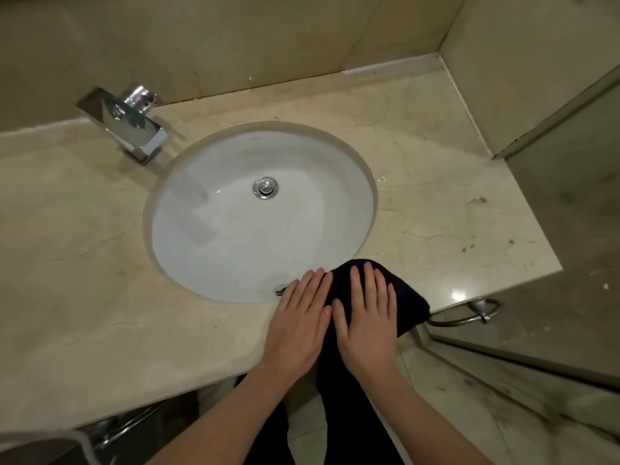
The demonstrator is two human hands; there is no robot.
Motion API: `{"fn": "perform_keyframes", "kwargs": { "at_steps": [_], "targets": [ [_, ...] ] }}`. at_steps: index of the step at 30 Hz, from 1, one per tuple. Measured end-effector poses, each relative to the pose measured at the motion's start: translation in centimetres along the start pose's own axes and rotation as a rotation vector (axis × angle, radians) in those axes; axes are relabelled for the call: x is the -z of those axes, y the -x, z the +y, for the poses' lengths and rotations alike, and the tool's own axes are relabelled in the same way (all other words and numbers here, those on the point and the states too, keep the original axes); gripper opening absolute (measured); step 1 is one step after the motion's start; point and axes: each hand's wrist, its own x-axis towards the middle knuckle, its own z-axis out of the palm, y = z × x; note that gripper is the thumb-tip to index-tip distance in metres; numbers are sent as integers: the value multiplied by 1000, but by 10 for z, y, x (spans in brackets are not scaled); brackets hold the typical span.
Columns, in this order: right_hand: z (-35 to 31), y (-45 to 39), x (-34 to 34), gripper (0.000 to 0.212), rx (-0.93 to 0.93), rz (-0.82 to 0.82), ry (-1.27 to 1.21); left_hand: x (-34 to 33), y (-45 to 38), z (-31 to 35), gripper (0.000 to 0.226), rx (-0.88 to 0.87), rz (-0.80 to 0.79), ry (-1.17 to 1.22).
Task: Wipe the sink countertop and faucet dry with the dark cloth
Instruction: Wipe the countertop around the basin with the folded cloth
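Dark cloth (406, 290) is lying under the flat right hand (365, 320), fingers straight; the left hand (298, 317) is pressing flat on the countertop (100, 297) just beside it, fingertips reaching the sink (235, 229) rim.

beige marble walls (235, 38), tiled floor (469, 397)

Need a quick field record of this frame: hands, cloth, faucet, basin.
left hand: flat, fingers straight, on countertop at the basin's near rim, partly on the cloth
right hand: flat, pressing dark cloth
dark cloth: on near counter edge, right of basin
faucet: chrome, far left, untouched
basin: white
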Motion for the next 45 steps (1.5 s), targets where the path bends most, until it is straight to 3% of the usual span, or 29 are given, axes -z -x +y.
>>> {"fn": "perform_keyframes", "kwargs": {
  "at_steps": [5,9,12,16,21,23,25,27,30,34,39,45],
  "targets": [
    [34,-47,15,57,280,-67,87,-1,-31,31,52,211,-18,-55],
    [40,-92,23,57,325,-107,110,-2,-71,51,34,325,67,-62],
    [39,-108,26,56,344,-121,84,-3,-82,54,35,382,75,-44],
    [51,-87,30,56,347,-139,3,-14,-60,59,47,330,64,-57],
    [99,-56,45,61,477,-187,-17,-10,-38,71,61,230,-15,-92],
    [114,-60,55,64,351,-170,-103,-13,-49,82,59,98,-15,-56],
    [118,-65,59,63,74,-103,-193,-20,-67,92,58,-8,-20,4],
    [107,-70,53,64,-180,-3,-135,-26,-82,100,57,-24,-41,49],
    [79,-71,36,69,-335,58,-53,-26,-88,102,56,-5,-24,177],
    [90,-80,37,79,-265,47,30,-20,-84,94,47,-19,116,413],
    [153,-149,66,83,-245,43,63,-19,-84,99,53,-96,102,232],
    [198,-196,93,82,-297,21,29,-23,-86,100,53,-19,91,249]
  ]
}}
